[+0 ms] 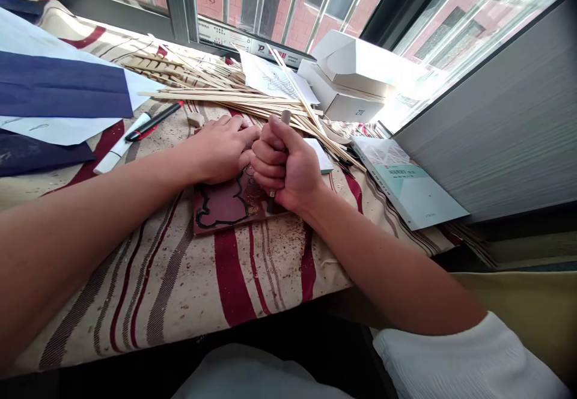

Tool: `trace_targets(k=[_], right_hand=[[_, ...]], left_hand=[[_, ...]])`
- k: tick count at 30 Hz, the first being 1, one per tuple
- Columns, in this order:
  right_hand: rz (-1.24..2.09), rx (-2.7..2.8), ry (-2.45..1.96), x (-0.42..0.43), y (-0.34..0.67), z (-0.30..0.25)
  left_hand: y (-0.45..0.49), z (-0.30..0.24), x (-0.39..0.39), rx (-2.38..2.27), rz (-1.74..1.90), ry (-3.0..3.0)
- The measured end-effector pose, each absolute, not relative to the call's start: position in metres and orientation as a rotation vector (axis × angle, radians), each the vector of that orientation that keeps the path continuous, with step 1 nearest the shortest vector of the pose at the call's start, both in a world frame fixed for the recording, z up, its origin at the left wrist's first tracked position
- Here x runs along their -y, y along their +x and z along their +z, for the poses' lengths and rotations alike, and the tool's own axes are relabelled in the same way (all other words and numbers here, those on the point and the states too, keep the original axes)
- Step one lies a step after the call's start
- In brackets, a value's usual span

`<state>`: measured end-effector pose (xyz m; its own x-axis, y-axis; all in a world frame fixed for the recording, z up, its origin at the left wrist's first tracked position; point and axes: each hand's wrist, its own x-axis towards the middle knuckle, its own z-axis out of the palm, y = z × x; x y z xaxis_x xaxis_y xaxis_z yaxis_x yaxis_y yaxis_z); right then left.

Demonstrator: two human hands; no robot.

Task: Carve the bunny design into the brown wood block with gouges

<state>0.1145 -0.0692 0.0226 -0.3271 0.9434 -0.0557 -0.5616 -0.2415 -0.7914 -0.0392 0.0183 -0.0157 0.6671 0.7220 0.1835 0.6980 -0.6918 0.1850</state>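
My right hand (295, 167) is closed in a fist around a carving tool (285, 116). The tool's handle end sticks out above the thumb, and its metal lower end points down at a reddish-brown board (220, 207). Black outlines are drawn on this board, and pale crumbs lie on it near the tool. My left hand (225, 149) rests flat on the board's upper part, its fingers reaching toward the right fist and touching or nearly touching it. Both hands cover much of the board. The tool's very tip is hard to make out.
Crumbs dot the striped tablecloth (279, 255). An eraser (195, 119), a white marker (119, 146) and a black-and-red pen (155, 121) lie to the left. Thin wooden strips (225, 95), a white box (351, 98) and a book (406, 182) sit behind and right.
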Motion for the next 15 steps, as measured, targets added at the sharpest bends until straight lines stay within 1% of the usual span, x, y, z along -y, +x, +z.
trace_targets(k=[3,8,15], right_hand=[[1.716,0.812,-0.729,0.070,0.114,0.024],[1.629,0.794,-0.840,0.071,0.106,0.026],[1.455,0.680,-0.964,0.075,0.093,0.030]], left_hand=[[-0.037,-0.010,-0.014,-1.302,0.240,2.759],[-0.038,-0.014,-0.017,-1.238,0.367,2.796],[-0.040,-0.017,-0.020,-1.223,0.385,2.755]])
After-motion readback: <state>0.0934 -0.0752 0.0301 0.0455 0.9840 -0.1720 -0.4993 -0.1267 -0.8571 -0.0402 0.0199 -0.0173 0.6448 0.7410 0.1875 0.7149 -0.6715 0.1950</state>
